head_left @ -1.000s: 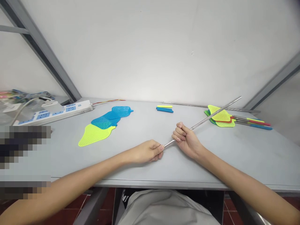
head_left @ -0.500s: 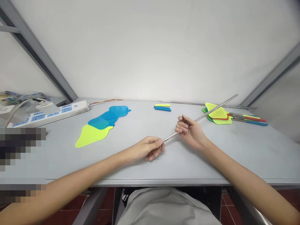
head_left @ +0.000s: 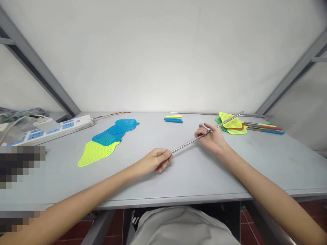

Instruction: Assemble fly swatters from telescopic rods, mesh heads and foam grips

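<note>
A thin metal rod (head_left: 185,144) slants above the table, rising toward the right. My left hand (head_left: 155,160) pinches its lower end between thumb and fingers. Farther up, my right hand (head_left: 213,139) has its fingers loosely curled round the rod, palm turned up. Beyond that hand, the rod's far end passes in front of several fly swatters (head_left: 231,119) with yellow, green and red heads, piled at the right. To the left lie loose fly swatter heads: a yellow one (head_left: 97,153) and two overlapping blue ones (head_left: 108,135).
Yellow and blue handle sleeves (head_left: 173,120) lie at the back middle. More metal rods (head_left: 196,113) lie along the wall (head_left: 153,61). A white power strip (head_left: 76,123) with plugs and a cable stands at the left. The table's front edge (head_left: 173,200) runs before my body.
My right hand has shifted a little up the rod, away from my left hand. The rod's far end has dropped lower. The whole view has turned slightly.
</note>
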### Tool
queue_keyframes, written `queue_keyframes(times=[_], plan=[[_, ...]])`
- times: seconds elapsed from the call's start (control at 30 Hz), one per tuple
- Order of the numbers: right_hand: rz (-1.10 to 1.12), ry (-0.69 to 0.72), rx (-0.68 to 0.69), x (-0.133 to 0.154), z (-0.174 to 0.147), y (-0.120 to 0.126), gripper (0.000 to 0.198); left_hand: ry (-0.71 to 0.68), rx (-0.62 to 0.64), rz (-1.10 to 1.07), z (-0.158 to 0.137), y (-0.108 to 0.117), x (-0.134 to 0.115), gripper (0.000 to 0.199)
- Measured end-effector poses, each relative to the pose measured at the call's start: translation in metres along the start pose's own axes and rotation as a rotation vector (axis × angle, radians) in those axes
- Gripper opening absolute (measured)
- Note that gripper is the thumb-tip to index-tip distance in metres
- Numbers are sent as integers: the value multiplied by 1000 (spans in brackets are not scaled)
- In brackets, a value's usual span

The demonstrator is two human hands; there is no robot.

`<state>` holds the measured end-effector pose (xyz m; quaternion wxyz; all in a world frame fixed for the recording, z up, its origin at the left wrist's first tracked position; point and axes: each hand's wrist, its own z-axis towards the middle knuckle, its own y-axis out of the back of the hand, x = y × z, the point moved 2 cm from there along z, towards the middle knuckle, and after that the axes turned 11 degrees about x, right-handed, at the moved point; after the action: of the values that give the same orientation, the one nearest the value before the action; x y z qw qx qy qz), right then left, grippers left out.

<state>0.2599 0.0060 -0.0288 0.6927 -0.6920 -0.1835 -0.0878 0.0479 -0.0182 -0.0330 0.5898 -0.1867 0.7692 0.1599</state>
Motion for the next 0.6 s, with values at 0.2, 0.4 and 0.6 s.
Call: queue_keyframes(times=[0.2,0.4,0.6], plan=[[33,102,-84,31,7,14,9,7,-26,25,-1,-1,-2,34],[-35,150,-46,50,8,17,9,-2,-74,40,-1,0,0,32],[-38,217,-85,55,7,22,11,-28,-132,38,0,5,3,30]])
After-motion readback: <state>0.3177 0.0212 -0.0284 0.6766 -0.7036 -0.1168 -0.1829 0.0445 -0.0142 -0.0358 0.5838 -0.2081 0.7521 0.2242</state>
